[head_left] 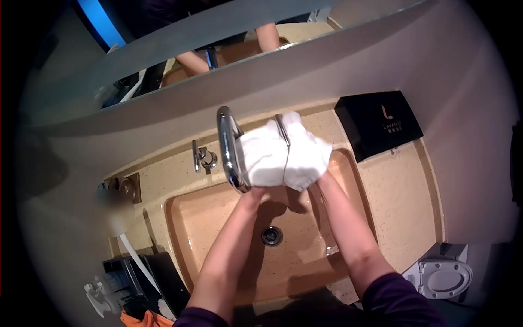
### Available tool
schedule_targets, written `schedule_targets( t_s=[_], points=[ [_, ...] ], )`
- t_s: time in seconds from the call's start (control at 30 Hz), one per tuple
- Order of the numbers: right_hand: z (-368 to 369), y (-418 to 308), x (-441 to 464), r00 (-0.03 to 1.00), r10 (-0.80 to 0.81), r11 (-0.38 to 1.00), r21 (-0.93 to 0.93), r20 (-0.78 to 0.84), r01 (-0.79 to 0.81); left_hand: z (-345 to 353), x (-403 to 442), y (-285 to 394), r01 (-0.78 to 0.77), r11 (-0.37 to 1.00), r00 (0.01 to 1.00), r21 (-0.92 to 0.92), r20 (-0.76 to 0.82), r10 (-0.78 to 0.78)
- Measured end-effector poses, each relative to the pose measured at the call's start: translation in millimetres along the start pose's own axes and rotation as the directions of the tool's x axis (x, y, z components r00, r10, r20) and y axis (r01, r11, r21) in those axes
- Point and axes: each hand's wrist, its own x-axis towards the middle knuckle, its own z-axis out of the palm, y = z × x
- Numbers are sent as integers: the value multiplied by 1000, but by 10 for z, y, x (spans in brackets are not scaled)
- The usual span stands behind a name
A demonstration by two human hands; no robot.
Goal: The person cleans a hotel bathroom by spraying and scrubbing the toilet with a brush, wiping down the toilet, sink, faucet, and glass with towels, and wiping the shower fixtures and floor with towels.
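A white cloth (pixel 305 155) covers both of my hands above the back part of the sink (pixel 218 218). My left hand (pixel 259 191) enters it from below, close beside the chrome faucet (pixel 226 147), and only its wrist side shows. On the right, my right hand (pixel 320 182) is also wrapped in the cloth, its fingers hidden. A thin dark line crosses the middle of the cloth; what it is I cannot make out. The drain (pixel 272 236) lies below, between my forearms.
Left of the faucet is a chrome handle (pixel 204 157). A black box (pixel 378 125) stands on the back right counter. At the lower left are a black tray (pixel 163 278) and an orange cloth (pixel 144 319). A mirror (pixel 163 65) runs behind; a toilet (pixel 447 279) is lower right.
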Motion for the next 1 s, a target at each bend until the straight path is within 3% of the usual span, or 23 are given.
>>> schedule_targets(
  t_s=[0.1,0.13,0.2,0.27,0.33,0.37,0.43,0.5,0.53,0.63,0.7,0.73,0.77,0.83,0.87,0.9,0.93,0.97,1.0],
  points=[
    [71,90,-315,994,-106,974,198,-16,107,2,-191,35,32,998,999,-49,-25,-33],
    [67,39,-330,976,-202,979,8,-84,203,-25,-313,33,51,997,998,-64,-29,-53],
    [-29,-142,-346,892,-421,862,-379,-163,338,-108,-496,16,87,992,995,-88,-49,-92],
    [-198,-328,-303,748,-663,644,-512,-4,568,-223,-449,-25,92,992,992,-85,-74,-99],
    [-270,-599,-53,678,-696,506,-509,235,696,-282,-180,-106,72,995,995,-65,-69,-77],
    [-26,-505,108,887,-445,752,-485,128,447,-275,-18,-151,57,997,996,-54,-61,-60],
    [252,-231,345,743,-645,418,-730,182,541,-247,215,-245,55,997,998,-52,-36,-56],
    [176,-160,123,561,-821,344,-688,110,639,-279,361,-341,79,993,997,-86,-21,-81],
    [213,-54,-19,812,-583,808,-133,-32,575,-348,423,-374,97,989,995,-113,-24,-100],
    [-5,108,-536,804,-565,796,-132,187,591,-762,634,-450,147,969,987,-200,-30,-156],
    [-85,89,-874,919,-328,942,155,218,299,-1103,663,-410,164,962,986,-217,27,-162],
    [-113,24,-944,968,-89,906,422,233,-19,-1263,656,-313,144,968,989,-207,61,-134],
    [-149,-92,-1020,973,-18,748,649,232,-141,-1375,607,-186,108,977,990,-184,107,-89],
    [-228,-355,-1173,966,123,203,947,227,-248,-1495,439,141,-33,995,978,-90,200,51],
    [-155,-242,-1175,985,93,292,942,145,-166,-1491,351,296,-130,991,963,-27,235,133],
    [-131,-159,-1109,992,-3,476,872,129,-112,-1460,238,431,-219,975,948,45,246,202],
    [-108,-75,-1042,989,-100,633,774,112,-24,-1450,107,546,-293,951,931,97,256,261],
    [-163,-82,-883,954,-225,825,560,197,78,-1431,-66,621,-315,937,923,150,277,266],
    [-166,-125,-803,926,-341,890,373,162,263,-1391,-269,808,-33,997,978,70,209,17]
  ],
)
